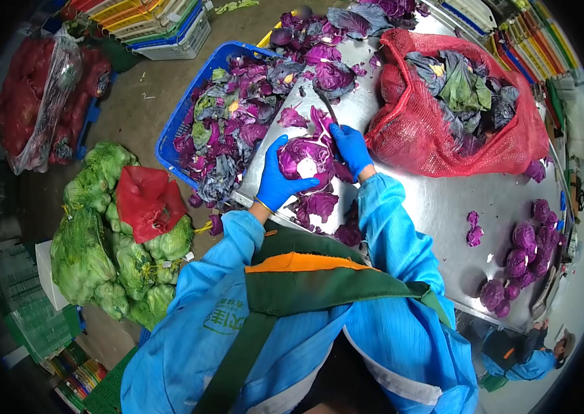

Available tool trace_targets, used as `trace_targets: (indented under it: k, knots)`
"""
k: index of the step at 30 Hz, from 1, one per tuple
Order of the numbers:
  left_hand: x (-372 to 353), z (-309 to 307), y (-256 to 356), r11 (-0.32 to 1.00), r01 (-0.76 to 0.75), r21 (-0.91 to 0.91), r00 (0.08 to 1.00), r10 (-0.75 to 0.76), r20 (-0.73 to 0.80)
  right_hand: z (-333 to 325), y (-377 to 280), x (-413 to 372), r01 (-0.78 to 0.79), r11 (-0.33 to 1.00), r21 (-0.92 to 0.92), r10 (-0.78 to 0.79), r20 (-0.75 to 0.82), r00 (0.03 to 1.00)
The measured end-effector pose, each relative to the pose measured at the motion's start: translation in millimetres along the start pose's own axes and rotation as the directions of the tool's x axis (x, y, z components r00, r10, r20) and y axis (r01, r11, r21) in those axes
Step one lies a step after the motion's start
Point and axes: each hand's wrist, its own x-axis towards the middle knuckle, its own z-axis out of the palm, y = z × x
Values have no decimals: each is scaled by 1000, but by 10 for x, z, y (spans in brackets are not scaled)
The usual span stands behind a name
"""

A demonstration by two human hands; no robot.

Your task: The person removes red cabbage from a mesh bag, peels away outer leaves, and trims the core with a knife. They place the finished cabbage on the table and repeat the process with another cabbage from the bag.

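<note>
My left hand [280, 176], in a blue glove, grips a red cabbage [303, 160] from its left side, thumb along the near side. The cabbage's pale cut stem end faces up, and some outer leaves hang loose. At its right, my gloved right hand [352, 148] is closed around a knife [328, 103], whose dark, narrow blade points away from me; the handle is hidden in the fist. Loose purple leaves [319, 205] lie on the metal table [416, 207] below the cabbage.
Left of the table, a blue crate [167, 131] is heaped with leaves. A red mesh sack [437, 148] of cabbages lies open at the right. Several peeled cabbages [525, 238] sit at the right edge. Bagged green vegetables [92, 234] stand on the floor. Another person [523, 355] is at lower right.
</note>
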Motion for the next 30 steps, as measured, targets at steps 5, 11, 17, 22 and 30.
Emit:
trace_targets:
  k: [5, 11, 17, 22, 30]
  knots:
    - [-33, -31, -75, 999, 1, -43, 997, -5, -81, -83, 169, 58, -18, 889, -458, -163, -354, 921]
    - [-11, 106, -118, 988, 71, -140, 980, -96, -175, 59, -209, -1080, 428, 817, -386, -468, -9, 884]
    - [-68, 122, 0, 997, 44, -58, 983, -53, -178, 10, 10, -869, 212, 911, -353, -247, -57, 967]
    - [-45, 126, -58, 983, 87, -161, 979, -115, -171, 104, -9, -1027, 419, 839, -347, -432, 42, 901]
    - [-13, 150, -57, 999, 35, 2, 982, -34, -186, -25, -12, -915, 300, 881, -366, -328, -15, 945]
